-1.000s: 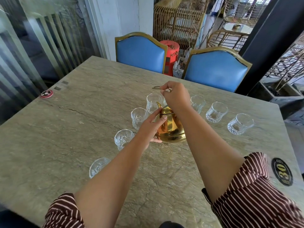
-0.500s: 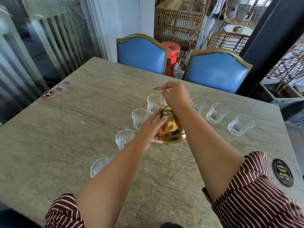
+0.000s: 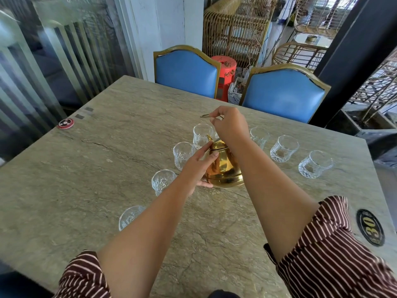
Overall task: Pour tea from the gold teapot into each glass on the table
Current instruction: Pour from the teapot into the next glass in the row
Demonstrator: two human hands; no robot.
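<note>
Fingers [image 3: 211, 119] of the right hand [image 3: 229, 125] are pinching the thin wire handle [image 3: 205, 115], clenched on it above the teapot [image 3: 225, 168]. Left hand [image 3: 198, 166] is pressing against the teapot's near-left side, with its fingers [image 3: 205, 147] lying open along the body and the thumb resting on the gold wall. Teapot is standing upright on the table [image 3: 107, 168], directly below the right fingers. Glasses are forming an arc around it: four [image 3: 162, 181] to the left of the left fingers, three [image 3: 283, 148] to the right of the right hand, all standing upright and appearing empty.
</note>
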